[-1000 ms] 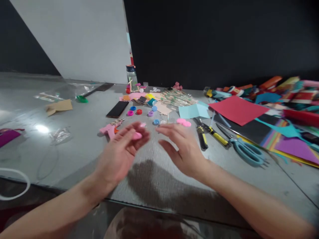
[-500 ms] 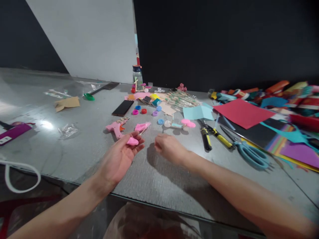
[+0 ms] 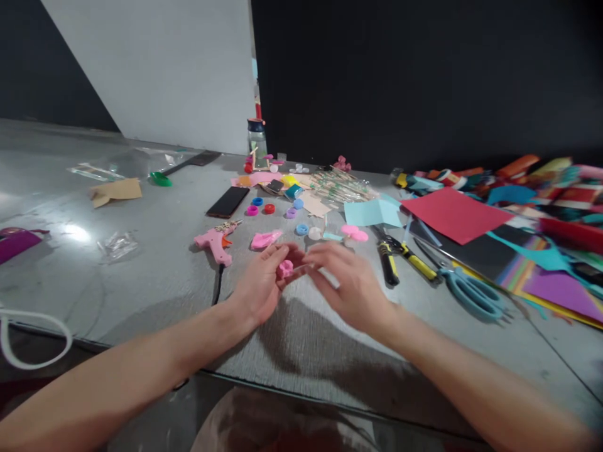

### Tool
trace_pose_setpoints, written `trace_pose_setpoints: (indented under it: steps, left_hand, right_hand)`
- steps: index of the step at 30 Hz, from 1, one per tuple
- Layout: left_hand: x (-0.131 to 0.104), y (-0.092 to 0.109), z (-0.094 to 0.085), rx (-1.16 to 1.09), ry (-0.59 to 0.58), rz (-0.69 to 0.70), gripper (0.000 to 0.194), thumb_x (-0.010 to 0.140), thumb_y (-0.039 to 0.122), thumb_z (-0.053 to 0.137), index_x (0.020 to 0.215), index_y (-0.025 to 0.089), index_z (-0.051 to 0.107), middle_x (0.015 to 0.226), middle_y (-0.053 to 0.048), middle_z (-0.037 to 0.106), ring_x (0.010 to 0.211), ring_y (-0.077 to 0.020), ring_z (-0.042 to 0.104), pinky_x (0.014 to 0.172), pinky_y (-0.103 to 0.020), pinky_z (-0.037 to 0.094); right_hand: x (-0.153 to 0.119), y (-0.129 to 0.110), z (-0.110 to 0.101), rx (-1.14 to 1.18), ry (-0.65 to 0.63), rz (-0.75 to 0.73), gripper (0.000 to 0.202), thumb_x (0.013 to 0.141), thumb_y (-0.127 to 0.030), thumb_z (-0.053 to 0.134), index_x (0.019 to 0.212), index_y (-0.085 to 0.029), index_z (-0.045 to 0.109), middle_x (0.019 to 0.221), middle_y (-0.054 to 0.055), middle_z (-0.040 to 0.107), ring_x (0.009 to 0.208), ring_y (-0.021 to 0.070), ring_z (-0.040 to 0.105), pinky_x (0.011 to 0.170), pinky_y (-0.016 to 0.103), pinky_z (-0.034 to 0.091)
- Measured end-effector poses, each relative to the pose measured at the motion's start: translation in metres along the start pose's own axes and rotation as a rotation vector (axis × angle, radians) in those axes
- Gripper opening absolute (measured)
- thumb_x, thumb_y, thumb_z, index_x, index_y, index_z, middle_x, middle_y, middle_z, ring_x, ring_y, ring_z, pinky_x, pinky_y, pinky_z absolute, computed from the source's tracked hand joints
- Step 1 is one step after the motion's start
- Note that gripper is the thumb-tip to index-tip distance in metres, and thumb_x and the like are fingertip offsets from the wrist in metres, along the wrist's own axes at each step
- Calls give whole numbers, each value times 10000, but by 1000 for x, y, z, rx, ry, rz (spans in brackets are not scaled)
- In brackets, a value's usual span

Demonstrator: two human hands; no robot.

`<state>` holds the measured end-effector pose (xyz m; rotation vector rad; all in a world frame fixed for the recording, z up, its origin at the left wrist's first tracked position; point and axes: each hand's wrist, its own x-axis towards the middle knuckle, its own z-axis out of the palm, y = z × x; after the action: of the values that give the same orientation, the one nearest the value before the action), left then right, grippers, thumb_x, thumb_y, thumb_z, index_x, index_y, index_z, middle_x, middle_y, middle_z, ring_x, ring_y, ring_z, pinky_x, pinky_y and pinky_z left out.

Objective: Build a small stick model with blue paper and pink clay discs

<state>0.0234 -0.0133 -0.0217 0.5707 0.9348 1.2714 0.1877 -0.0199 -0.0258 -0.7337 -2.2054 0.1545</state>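
My left hand (image 3: 264, 279) is wrapped round a small pink piece (image 3: 285, 269), which shows between its thumb and fingers. Close on its right, my right hand (image 3: 346, 279) is pinched on a thin pale strip or stick, blurred, that reaches toward the pink piece. A pink glue gun (image 3: 214, 243) lies to the left of my hands, its black cord running toward the table's front edge. Just behind my left hand is a flat pink item (image 3: 265, 239). Pink discs (image 3: 354, 233) and a blue cap (image 3: 302, 230) sit behind my hands.
A black phone (image 3: 228, 201), bottle caps and a bundle of sticks (image 3: 342, 188) lie farther back. Yellow-handled pliers (image 3: 389, 263), blue scissors (image 3: 473, 294) and red paper (image 3: 456, 213) are on the right. A bottle (image 3: 257, 138) stands at the back.
My left hand has moved right and closed round the pink piece. My right hand, earlier a loose fist apart from it, now meets it with a thin strip. The glue gun is uncovered.
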Motion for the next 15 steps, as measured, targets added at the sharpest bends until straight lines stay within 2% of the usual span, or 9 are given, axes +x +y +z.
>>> trace_pose_setpoints:
  steps: [3, 6, 8, 10, 12, 15]
  left_hand:
    - [5, -6, 1, 58, -25, -23, 225, 976, 286, 547, 857, 167, 696, 899, -56, 734, 875, -150, 686, 847, -278, 540]
    - [4, -9, 0, 121, -42, -7, 328, 1002, 412, 506, 934, 171, 718, 1095, -106, 747, 1098, -211, 671, 998, -347, 502]
    - [4, -5, -2, 156, -17, 54, 309, 1009, 419, 501, 1026, 198, 717, 1315, -97, 689, 1322, -219, 561, 1131, -362, 406]
    - [5, 4, -8, 178, 20, 145, 284, 1029, 386, 474, 1126, 233, 692, 1485, -48, 583, 1454, -175, 429, 1218, -333, 290]
    - [7, 13, -14, 182, 37, 219, 312, 1049, 379, 425, 1174, 227, 669, 1526, -48, 545, 1469, -163, 416, 1238, -326, 259]
    - [8, 23, -24, 177, 28, 228, 340, 1055, 388, 407, 1147, 185, 663, 1443, -101, 613, 1411, -193, 500, 1227, -359, 308]
  right_hand:
    - [2, 15, 2, 18, -106, 134, 132, 994, -220, 593, 1102, -171, 648, 1091, 103, 675, 980, 212, 636, 867, 365, 523]
    - [4, 29, 22, 37, -194, 176, 123, 966, -141, 592, 1070, -168, 652, 1058, 83, 675, 908, 180, 639, 798, 310, 523]
    - [6, 35, 36, 37, -210, 208, 123, 973, -123, 566, 1046, -153, 659, 976, 72, 670, 835, 162, 629, 745, 287, 509]
    - [9, 36, 46, 36, -247, 203, 108, 970, -134, 579, 992, -147, 684, 922, 67, 664, 802, 160, 617, 734, 287, 494]
    - [10, 32, 50, 41, -302, 158, 117, 961, -152, 606, 907, -149, 710, 900, 72, 661, 821, 172, 611, 758, 299, 484]
    - [7, 25, 46, 58, -343, 83, 184, 969, -181, 610, 825, -156, 721, 880, 78, 661, 841, 186, 604, 776, 317, 477]
